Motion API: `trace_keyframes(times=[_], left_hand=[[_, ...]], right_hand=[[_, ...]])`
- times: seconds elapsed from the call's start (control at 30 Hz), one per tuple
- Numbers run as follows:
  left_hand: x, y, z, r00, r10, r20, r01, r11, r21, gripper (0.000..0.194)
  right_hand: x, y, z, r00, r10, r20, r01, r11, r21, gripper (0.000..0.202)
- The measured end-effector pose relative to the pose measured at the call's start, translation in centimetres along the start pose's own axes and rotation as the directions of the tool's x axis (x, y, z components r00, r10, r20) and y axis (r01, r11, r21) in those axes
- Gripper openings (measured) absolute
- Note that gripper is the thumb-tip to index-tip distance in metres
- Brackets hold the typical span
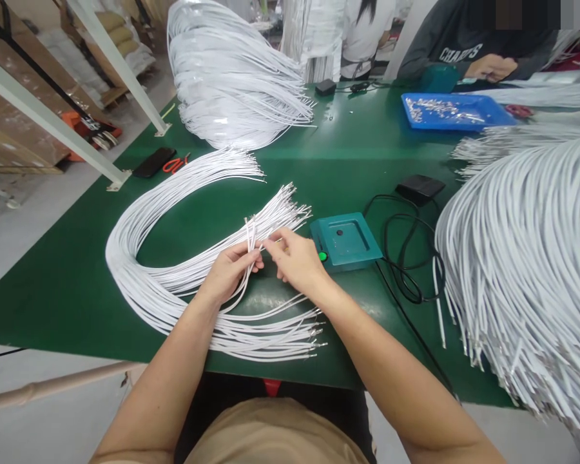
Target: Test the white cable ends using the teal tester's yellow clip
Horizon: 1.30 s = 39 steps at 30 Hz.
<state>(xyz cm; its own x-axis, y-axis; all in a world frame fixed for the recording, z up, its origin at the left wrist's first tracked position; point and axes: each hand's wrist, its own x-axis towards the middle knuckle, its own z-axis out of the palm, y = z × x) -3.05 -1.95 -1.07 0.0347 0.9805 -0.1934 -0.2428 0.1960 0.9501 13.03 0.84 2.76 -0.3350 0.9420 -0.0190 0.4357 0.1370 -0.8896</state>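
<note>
My left hand (234,267) is closed around a few white wires (249,240), whose ends stick up above its fingers. Beside it, my right hand (292,254) pinches one of the white wires near its end. A curved bundle of white wires (125,251) lies on the green table behind and left of my hands, with loose ends spread to the front and more ends fanned out just beyond my fingers. To the right of my right hand sits a teal device (347,240) with a square recess and a green button.
A large wire bundle (232,71) lies at the back, another (522,258) at the right. A blue tray (457,111) holds small parts. Black cable (401,258), a black box (420,188), orange-handled scissors (174,165) and a phone (154,162) lie around. A person (464,45) works across the table (53,303).
</note>
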Motion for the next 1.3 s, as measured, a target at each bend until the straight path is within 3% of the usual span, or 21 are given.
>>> trace_keyframes(times=[0.07,0.13,0.23,0.4,0.5,0.57,0.67,0.8,0.93,1.07,1.23,1.3], left_hand=[[0.0,-0.1,-0.1,0.999,-0.013,0.037,0.012,0.999,0.031,0.022],[0.0,-0.1,-0.2,0.996,-0.038,0.081,0.033,0.998,0.062,0.023],[-0.1,-0.1,-0.3,0.991,-0.051,0.121,0.039,0.995,0.093,0.026],[-0.1,0.1,-0.1,0.996,-0.015,0.091,0.009,0.998,0.068,0.029],[-0.2,0.0,-0.1,0.997,0.007,0.076,-0.011,0.999,0.053,0.03],[-0.2,0.0,-0.1,0.996,0.01,0.089,-0.015,0.998,0.056,0.03],[-0.1,-0.2,0.0,0.993,0.022,0.118,-0.031,0.997,0.077,0.029],[0.0,-0.3,0.5,0.991,0.128,0.043,-0.131,0.989,0.074,0.032],[0.2,-0.3,0.8,0.99,0.143,0.019,-0.144,0.988,0.062,0.036],[0.2,-0.4,0.7,0.99,0.142,0.007,-0.142,0.99,0.024,0.039],[0.1,-0.6,0.2,0.986,0.164,0.022,-0.165,0.986,0.03,0.037],[0.1,-0.7,0.2,0.983,0.175,0.048,-0.176,0.984,0.039,0.036]], right_hand=[[0.7,0.5,-0.3,0.996,0.08,-0.05,-0.061,0.952,0.299,0.022],[0.9,0.7,-0.1,0.993,0.109,-0.05,-0.07,0.866,0.496,0.023],[0.7,0.5,0.3,0.992,0.117,-0.036,-0.066,0.762,0.644,0.024],[0.7,0.2,0.0,0.98,0.171,-0.105,-0.025,0.624,0.781,0.028],[0.8,0.3,-0.1,0.974,0.217,-0.063,-0.081,0.596,0.799,0.036],[0.8,0.4,0.0,0.978,0.205,-0.02,-0.121,0.647,0.753,0.033],[0.8,0.4,0.3,0.988,0.148,-0.041,-0.078,0.717,0.693,0.028],[0.6,0.3,0.7,0.995,0.092,0.026,-0.089,0.792,0.604,0.024],[0.7,0.4,1.0,0.997,0.059,0.055,-0.08,0.814,0.575,0.019],[1.0,0.8,1.6,0.997,0.049,0.051,-0.071,0.769,0.635,0.017],[1.0,1.0,2.2,0.974,0.118,0.193,-0.226,0.544,0.808,0.022],[0.9,0.9,2.3,0.969,0.13,0.209,-0.246,0.524,0.816,0.021]])
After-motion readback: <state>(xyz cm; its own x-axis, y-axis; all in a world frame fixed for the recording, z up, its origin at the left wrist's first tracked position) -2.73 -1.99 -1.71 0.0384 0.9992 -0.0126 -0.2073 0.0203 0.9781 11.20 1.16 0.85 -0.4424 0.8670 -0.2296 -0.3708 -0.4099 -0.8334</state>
